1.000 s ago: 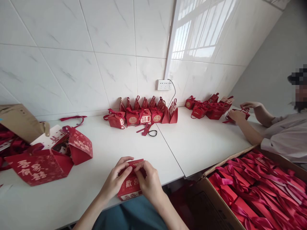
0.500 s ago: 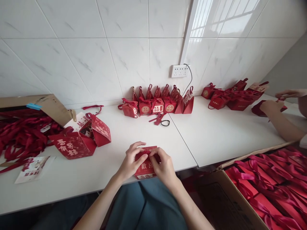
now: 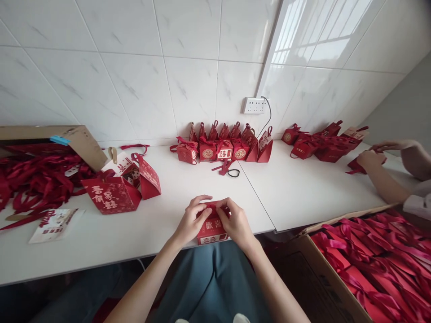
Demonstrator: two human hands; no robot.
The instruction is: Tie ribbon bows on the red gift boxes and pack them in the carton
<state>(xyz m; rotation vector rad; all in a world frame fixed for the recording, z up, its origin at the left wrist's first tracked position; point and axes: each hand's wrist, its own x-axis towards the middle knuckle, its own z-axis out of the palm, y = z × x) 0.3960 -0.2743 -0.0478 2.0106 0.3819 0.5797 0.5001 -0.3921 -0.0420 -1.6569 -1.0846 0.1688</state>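
Observation:
A small red box (image 3: 212,225) with pale characters on its face rests at the table's front edge, between my hands. My left hand (image 3: 196,218) is at the box's upper left, thumb and fingers pinched on a dark red ribbon (image 3: 213,207) on its top. From the right, my right hand (image 3: 235,220) pinches the same ribbon, its fingertips close to those of the left. The fingers hide most of the ribbon's middle.
Small red boxes (image 3: 224,150) line the wall below a power strip (image 3: 256,106). Larger red boxes (image 3: 116,196) and a heap of ribbons (image 3: 43,172) are left. Right are a carton (image 3: 311,244) of red boxes and another person's hands (image 3: 373,157) on a red box.
The view has shifted a little, so my hands and the box appear slightly right and higher. My fingertips have moved slightly apart on the ribbon. The other person's hands have shifted too.

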